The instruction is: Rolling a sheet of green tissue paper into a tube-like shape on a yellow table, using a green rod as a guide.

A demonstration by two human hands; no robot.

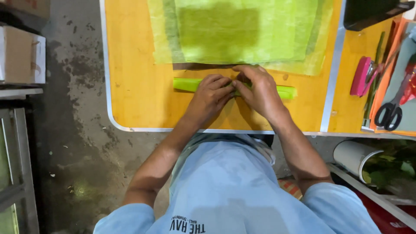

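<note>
Head view: both hands (236, 93) meet knuckles-up, fingers curled, pinching the green paper roll (286, 92).

A bright green folded strip (286, 92) is seen on the orange-yellow table (134, 65), which is edged in white. At the far edge, light green sheets (242, 32) are laid, with a darker green square in the middle. Near the right edge, a pink stapler (360, 76) and black-handled scissors (389, 115) are found. A pale blue shirt (229, 190) is worn.
</note>
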